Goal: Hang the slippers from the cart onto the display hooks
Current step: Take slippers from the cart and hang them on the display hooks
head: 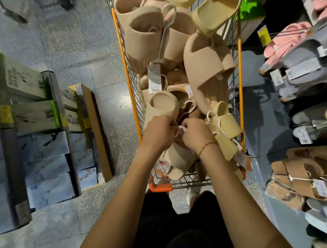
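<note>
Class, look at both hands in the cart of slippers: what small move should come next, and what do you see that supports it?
Probably lift the pair out by its white hanger loop. Both the left hand and right hand are curled around it among the beige slippers low in the cart, and the display hooks stand to the right.

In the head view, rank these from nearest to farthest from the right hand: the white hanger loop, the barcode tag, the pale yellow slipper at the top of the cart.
From the right hand:
1. White hanger loop, at its fingertips between both hands.
2. Barcode tag, up-left, mid-cart.
3. Pale yellow slipper, at the cart's far end.
</note>
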